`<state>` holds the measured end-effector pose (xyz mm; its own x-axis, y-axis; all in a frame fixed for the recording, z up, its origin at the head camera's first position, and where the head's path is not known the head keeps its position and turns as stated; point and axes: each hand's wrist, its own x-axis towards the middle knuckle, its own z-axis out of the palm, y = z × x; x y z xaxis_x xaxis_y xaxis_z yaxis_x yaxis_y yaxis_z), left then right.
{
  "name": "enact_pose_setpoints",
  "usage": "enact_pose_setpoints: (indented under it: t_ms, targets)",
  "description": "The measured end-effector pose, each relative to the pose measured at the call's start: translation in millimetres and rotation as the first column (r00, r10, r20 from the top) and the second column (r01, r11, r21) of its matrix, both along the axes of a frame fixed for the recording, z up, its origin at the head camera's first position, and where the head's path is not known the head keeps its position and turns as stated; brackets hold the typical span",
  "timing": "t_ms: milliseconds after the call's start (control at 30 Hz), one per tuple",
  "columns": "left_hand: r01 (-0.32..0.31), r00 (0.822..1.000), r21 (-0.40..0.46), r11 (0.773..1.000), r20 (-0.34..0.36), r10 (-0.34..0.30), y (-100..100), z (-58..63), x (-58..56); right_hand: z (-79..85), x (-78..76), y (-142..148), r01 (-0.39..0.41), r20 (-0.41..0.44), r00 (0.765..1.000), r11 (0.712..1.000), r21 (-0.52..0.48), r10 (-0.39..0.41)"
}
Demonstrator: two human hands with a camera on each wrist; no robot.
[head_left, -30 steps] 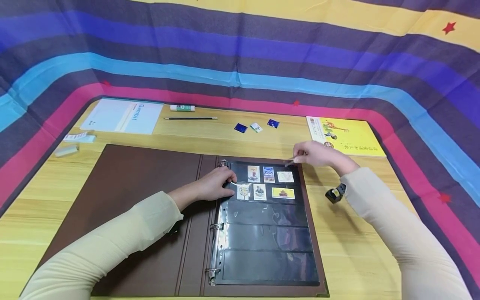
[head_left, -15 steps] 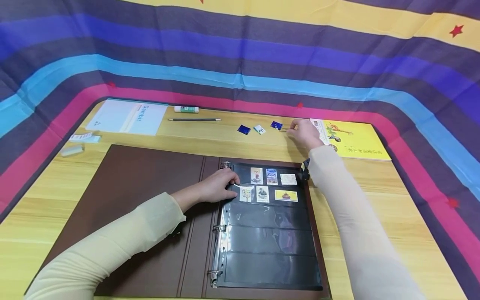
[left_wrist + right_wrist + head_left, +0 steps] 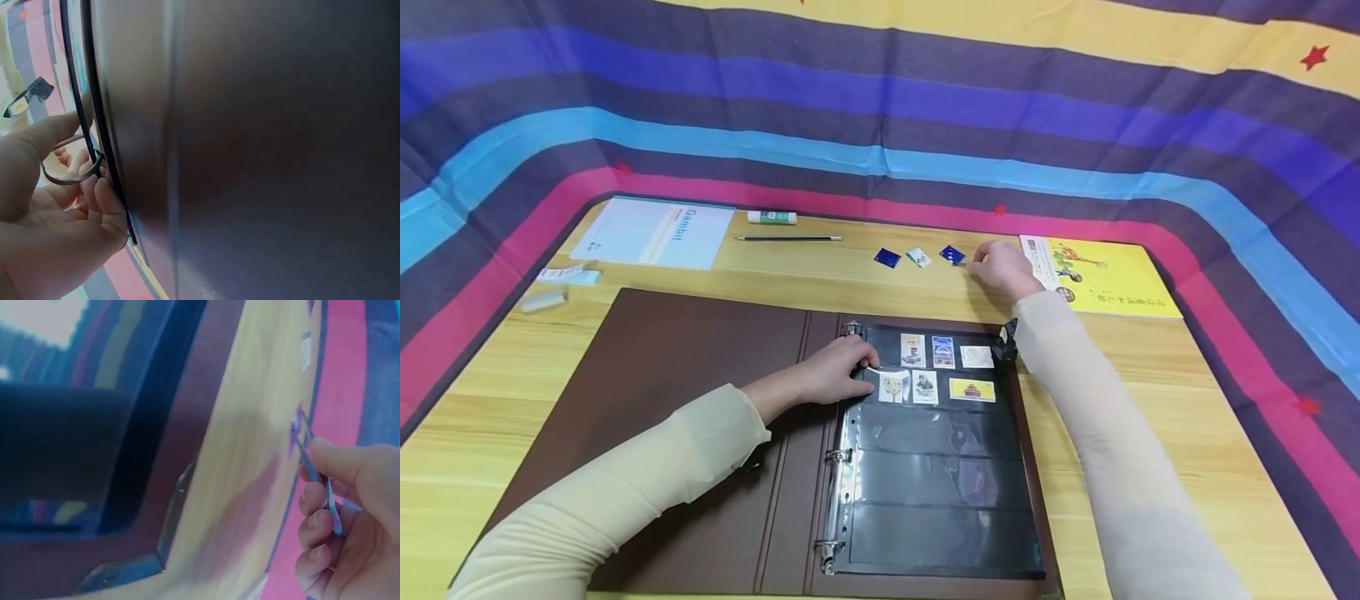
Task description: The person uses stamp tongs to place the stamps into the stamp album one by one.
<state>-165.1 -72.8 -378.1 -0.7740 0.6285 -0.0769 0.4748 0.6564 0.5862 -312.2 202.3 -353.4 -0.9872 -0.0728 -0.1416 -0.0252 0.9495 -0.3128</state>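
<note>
My right hand [image 3: 1004, 268] pinches metal tweezers [image 3: 332, 506], their tips at a small dark blue stamp [image 3: 951, 253] on the table beyond the binder. In the right wrist view the tips overlap that stamp [image 3: 295, 428]. My left hand [image 3: 835, 371] rests near the upper ring at the inner edge of the black stock page [image 3: 936, 537], fingertips beside a tree-pattern stamp [image 3: 892, 387]. The left wrist view has its fingers around a binder ring [image 3: 62, 181]. Two rows of stamps sit in the page's upper pockets. The brown binder [image 3: 700, 417] lies open.
Another dark blue stamp [image 3: 887, 258] and a white one [image 3: 918, 257] lie left of the tweezers. A yellow book [image 3: 1120, 283] is at right. A glue stick [image 3: 772, 217], pencil [image 3: 788, 239], white Gambit pad [image 3: 632, 237] and eraser [image 3: 544, 301] lie along the back and left.
My right hand has moved from the page's upper right corner to the loose stamps at the back, with the tweezers. The dark blue stamp has shifted slightly nearer. My left hand stays put.
</note>
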Motion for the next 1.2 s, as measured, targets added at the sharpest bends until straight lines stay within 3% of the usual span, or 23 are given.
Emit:
enact_pose_setpoints:
  t_ms: [167, 400, 700, 967, 1200]
  targets:
    - [0.001, 1.000, -0.002, 1.000, 0.006, -0.001, -1, 2.0, 0.3, 7.0, 4.2, -2, -0.068, 0.003, 0.998, 0.997, -0.033, 0.068]
    - [0.002, 1.000, 0.000, 1.000, 0.011, -0.002, 0, 2.7, 0.6, 4.0, 5.1, 8, -0.029, -0.002, 1.000, 0.999, -0.026, 0.029]
    - [0.003, 1.000, -0.008, 1.000, -0.002, -0.003, -1, 3.2, -0.2, 8.0, 13.3, 5, -0.113, 0.018, 0.993, 0.993, -0.043, 0.114]
    - [-0.001, 1.000, -0.007, 1.000, 0.004, 0.001, -1, 1.1, -0.3, 3.6, 3.3, 4, 0.004, -0.063, 0.998, 0.995, -0.103, -0.011]
    - [-0.003, 1.000, -0.004, 1.000, 0.009, 0.003, 0, 0.6, -0.2, -5.4, -9.2, 0, 0.100, -0.027, 0.994, 0.987, -0.122, -0.105]
